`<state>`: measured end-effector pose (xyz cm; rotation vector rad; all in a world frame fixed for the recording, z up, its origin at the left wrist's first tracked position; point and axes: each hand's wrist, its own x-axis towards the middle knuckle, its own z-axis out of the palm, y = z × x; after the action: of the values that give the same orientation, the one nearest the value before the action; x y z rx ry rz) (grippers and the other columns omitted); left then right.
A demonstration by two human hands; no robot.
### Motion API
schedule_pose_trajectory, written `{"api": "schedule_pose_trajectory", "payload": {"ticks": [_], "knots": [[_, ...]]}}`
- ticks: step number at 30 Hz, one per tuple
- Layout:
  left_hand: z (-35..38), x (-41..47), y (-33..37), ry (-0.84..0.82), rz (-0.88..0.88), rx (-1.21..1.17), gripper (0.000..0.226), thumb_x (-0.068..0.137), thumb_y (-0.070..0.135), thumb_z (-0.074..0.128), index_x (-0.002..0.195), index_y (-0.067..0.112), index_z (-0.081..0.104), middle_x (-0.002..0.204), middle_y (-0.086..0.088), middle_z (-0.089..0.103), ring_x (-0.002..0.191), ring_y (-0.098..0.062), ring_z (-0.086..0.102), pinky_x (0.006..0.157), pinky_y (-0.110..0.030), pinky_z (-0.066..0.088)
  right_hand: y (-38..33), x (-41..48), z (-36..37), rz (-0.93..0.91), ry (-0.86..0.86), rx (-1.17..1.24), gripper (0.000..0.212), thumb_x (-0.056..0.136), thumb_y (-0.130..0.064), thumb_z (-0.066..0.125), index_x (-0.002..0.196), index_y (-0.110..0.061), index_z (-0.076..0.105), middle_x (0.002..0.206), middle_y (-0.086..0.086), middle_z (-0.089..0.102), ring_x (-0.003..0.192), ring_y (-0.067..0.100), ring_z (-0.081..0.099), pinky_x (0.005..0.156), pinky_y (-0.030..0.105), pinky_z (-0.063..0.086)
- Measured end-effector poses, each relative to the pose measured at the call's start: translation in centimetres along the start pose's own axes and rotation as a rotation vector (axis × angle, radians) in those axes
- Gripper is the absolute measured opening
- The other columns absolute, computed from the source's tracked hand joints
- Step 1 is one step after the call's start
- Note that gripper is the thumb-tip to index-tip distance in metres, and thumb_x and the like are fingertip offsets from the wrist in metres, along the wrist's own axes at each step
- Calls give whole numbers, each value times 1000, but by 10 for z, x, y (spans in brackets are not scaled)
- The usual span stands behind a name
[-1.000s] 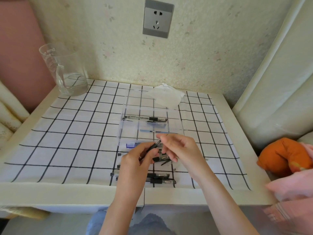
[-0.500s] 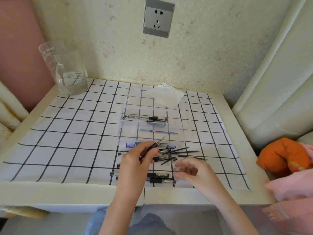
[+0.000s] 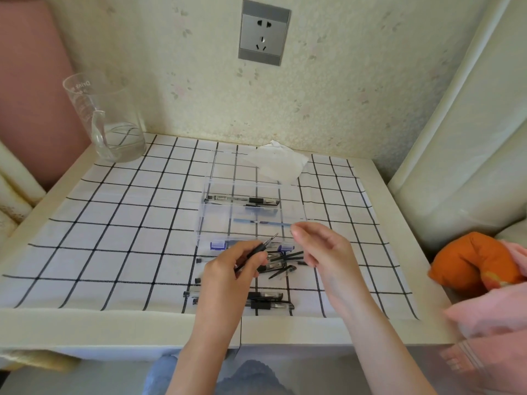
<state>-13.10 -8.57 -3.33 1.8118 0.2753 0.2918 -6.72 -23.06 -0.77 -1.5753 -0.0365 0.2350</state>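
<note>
My left hand [image 3: 228, 275] grips a black pen [image 3: 261, 248] with its metal tip pointing up and to the right. To its right my right hand [image 3: 322, 252] hovers above the table with thumb and forefinger tips brought together; anything between them is too small to see. Between and under the hands lie loose black refills and pen parts [image 3: 285, 260]. Several capped pens [image 3: 268, 302] lie near the front edge. Behind the hands stands a clear plastic box [image 3: 202, 223] with blue latches, holding a pen [image 3: 242, 199] and a blue refill [image 3: 262, 222].
A checked cloth [image 3: 114, 223] covers the small white table. A glass jug [image 3: 105, 121] with some water stands at the back left, and a crumpled tissue [image 3: 278, 165] lies behind the box. An orange cushion [image 3: 473, 260] and pink fabric [image 3: 499, 315] are at the right.
My right hand left the pen, dipped to the table among the loose parts, then rose again beside the pen tip. My left hand kept holding the pen in place.
</note>
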Motion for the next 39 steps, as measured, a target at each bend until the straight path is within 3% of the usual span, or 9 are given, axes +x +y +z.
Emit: {"api": "schedule_pose_trajectory", "payload": {"ticks": [5,11,19,26,30,33,36,39], "knots": [[0,0,0,0,7,-5,16,85,19,61,100,23,66,77,14,69,69,3,62,64,-3,43,-4,3,14,8,-59,13,7,82,-20,68,87,-18,72,68,-10,61,51,7,37,49,17,29],[-1,0,1,-5,9,-20,15,85,19,61,99,24,66,76,14,69,69,5,62,63,-2,42,-3,4,15,-3,-64,-12,6,83,-19,67,87,-17,72,57,-14,56,48,4,38,47,14,30],[-1,0,0,-17,21,-9,15,86,20,61,98,28,65,76,15,68,69,2,62,64,-4,43,1,4,15,33,-92,-43,12,82,-23,69,90,-16,73,63,-13,61,53,2,44,52,17,33],[-1,0,1,-21,57,27,27,86,18,60,89,45,58,78,21,68,70,-1,62,64,-5,44,1,1,18,-11,-178,-107,10,84,-15,67,89,-7,70,56,-18,60,53,-5,53,51,7,39],[-1,0,0,-21,50,33,23,86,19,60,93,40,61,73,17,68,69,-1,62,62,-5,43,2,2,23,-19,-129,-243,26,79,-36,69,68,-15,61,49,-15,49,48,-2,45,55,11,35],[0,0,-1,-22,37,20,17,86,20,60,96,33,63,75,17,68,70,1,62,63,-4,43,2,3,18,32,-100,-225,39,70,-56,64,73,-17,63,56,-8,49,49,3,43,58,20,36],[-1,0,0,-21,42,21,17,86,19,60,95,33,63,75,16,68,70,2,62,63,-3,43,2,3,13,47,-162,-65,33,73,-43,68,97,-21,72,73,-3,57,58,12,41,54,23,34],[-1,0,1,-24,44,25,19,86,19,60,96,34,63,77,15,68,70,1,62,63,-4,44,4,1,18,59,-187,-28,28,67,-35,73,87,-15,74,65,-5,59,55,11,37,50,19,31]]}}
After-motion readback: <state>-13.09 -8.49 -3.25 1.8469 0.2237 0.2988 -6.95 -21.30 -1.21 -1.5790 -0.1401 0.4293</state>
